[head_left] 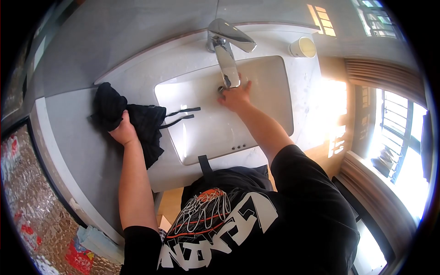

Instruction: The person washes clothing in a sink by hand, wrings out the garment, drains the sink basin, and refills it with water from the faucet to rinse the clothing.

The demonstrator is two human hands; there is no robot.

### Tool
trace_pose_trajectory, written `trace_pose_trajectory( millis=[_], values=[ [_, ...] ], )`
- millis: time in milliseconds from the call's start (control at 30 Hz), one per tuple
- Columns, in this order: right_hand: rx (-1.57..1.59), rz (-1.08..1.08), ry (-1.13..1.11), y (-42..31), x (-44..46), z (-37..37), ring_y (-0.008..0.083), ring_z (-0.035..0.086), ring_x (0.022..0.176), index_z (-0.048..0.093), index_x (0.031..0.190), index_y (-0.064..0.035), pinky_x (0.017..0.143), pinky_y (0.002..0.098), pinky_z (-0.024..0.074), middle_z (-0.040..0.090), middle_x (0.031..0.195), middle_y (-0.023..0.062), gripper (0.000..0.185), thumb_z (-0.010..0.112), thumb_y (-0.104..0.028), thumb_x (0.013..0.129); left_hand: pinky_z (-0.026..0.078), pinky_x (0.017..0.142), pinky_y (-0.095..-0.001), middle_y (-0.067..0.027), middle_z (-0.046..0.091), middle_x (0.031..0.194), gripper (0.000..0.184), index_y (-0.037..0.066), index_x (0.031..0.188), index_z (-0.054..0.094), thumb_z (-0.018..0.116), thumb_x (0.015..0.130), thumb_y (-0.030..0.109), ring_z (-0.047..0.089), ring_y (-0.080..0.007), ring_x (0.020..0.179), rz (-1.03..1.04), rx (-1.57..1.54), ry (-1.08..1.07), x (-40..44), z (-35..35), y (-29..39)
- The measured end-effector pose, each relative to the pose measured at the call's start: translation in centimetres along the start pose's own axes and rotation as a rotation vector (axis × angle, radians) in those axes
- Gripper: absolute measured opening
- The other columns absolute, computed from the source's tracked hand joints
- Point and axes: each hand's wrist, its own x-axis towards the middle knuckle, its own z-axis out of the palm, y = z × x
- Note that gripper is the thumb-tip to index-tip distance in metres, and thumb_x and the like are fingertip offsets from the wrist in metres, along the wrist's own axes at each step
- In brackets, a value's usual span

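My left hand (123, 130) grips a bunched black cloth garment (142, 121) at the left end of the counter. Two thin black straps (183, 111) trail from it over the sink's left rim. Its exact kind cannot be made out. My right hand (236, 97) reaches into the white sink (270, 101), below the spout of the chrome faucet (226, 59). Its fingers are spread, partly behind the spout. The thumb side is close to the dark drain fitting (221, 90); whether they touch is unclear. No running water can be seen.
A pale cup (303, 47) stands on the counter at the back right. The faucet's lever points right above the spout. Several small overflow holes (239, 147) mark the sink's near wall. Another black strap (206, 166) lies over the counter's front edge. A bright window (396, 128) is at right.
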Motion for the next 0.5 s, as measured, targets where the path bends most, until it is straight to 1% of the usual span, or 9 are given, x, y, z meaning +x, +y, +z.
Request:
trace_pose_trajectory(
  millis=[233, 333, 500],
  values=[
    [0.013, -0.001, 0.015, 0.04, 0.33, 0.54, 0.0407, -0.008, 0.152, 0.054, 0.141, -0.0331, 0.112, 0.0743, 0.0036, -0.002, 0.168, 0.0012, 0.054, 0.049, -0.06, 0.094, 0.051, 0.092, -0.0347, -0.014, 0.073, 0.109, 0.032, -0.007, 0.103, 0.07, 0.077, 0.076, 0.008, 0.069, -0.0259, 0.098, -0.007, 0.021, 0.008, -0.13, 0.01, 0.54],
    [0.015, -0.003, 0.015, 0.05, 0.36, 0.62, 0.0411, -0.008, 0.151, 0.053, 0.142, -0.0334, 0.112, 0.0743, 0.0035, -0.002, 0.168, 0.0013, 0.055, 0.049, -0.06, 0.094, 0.049, 0.096, -0.0336, -0.0137, 0.071, 0.115, 0.04, -0.009, 0.109, 0.068, 0.08, 0.075, 0.008, 0.067, -0.0247, 0.102, -0.035, 0.0, -0.01, -0.06, -0.05, 0.55],
    [0.007, -0.013, 0.011, 0.18, 0.42, 0.7, 0.0426, -0.008, 0.151, 0.053, 0.141, -0.0338, 0.112, 0.0742, 0.0035, -0.003, 0.168, 0.0036, 0.056, 0.05, -0.061, 0.093, 0.049, 0.096, -0.0337, -0.0136, 0.07, 0.115, 0.04, -0.009, 0.11, 0.067, 0.08, 0.075, 0.007, 0.067, -0.0251, 0.102, -0.037, -0.029, -0.011, -0.15, -0.04, 0.64]
  ],
)
